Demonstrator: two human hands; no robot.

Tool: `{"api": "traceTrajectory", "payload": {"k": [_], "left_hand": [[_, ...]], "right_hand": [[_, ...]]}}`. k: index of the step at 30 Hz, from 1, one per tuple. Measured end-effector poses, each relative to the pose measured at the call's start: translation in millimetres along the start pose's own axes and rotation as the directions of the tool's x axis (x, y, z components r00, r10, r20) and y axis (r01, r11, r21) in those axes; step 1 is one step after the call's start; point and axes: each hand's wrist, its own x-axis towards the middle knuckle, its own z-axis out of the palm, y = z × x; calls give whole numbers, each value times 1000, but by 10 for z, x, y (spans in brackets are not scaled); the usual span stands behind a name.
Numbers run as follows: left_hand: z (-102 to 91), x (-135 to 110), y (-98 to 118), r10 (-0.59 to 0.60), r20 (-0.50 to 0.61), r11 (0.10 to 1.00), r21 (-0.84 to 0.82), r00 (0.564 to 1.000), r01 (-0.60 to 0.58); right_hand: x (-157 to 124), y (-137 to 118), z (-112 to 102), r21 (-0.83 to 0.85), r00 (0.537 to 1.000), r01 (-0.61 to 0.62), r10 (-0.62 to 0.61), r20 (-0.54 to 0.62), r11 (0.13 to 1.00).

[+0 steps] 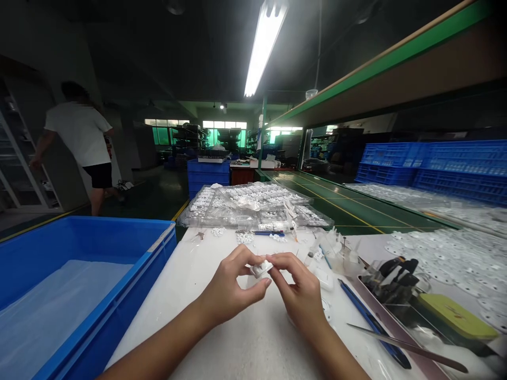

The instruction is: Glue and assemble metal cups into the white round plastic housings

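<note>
Sitting between left fingers (253, 292) and right fingers (284, 260), the white part (262, 269) is pinched.

Left hand (232, 282), right hand (298, 287) pinching; forearms (168, 335) angled inward

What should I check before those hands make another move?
1. Left hand at the small white part: ok, fingers against it.
2. Right hand at the same part: ok, fingertips at its edge.
3. Part raised off the white table: ok, it appears held above.
4. Part free of flaws: cannot tell, too small.
5. Metal tool stowed in the pink tray: not ok, its thin end sticks out past the rim.
</note>
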Motion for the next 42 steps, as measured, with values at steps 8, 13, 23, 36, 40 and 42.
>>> {"api": "traceTrajectory", "payload": {"k": [8, 13, 23, 36, 40, 42], "left_hand": [[-46, 46, 27, -146, 51, 950, -271, 988, 154], [-81, 51, 22, -191, 70, 937, -283, 979, 203], [-121, 42, -3, 15, 119, 1000, 9, 993, -16], [-195, 76, -129, 171, -32, 946, 284, 985, -155], [-251, 95, -149, 173, -56, 952, 265, 983, -152], [-211, 79, -142, 161, -14, 958, 245, 987, -153]], "right_hand": [[-15, -8, 1, -31, 1000, 24, -24, -20, 999], [-10, -24, -10, -41, 999, 41, -42, -15, 998], [-31, -25, -41, -96, 1000, 11, -11, 0, 995], [10, 39, 38, -62, 938, -315, 321, 131, 947], [6, 8, 54, -76, 970, -198, 206, 126, 977], [-4, -15, 46, -113, 992, -41, 54, 117, 993]]}}
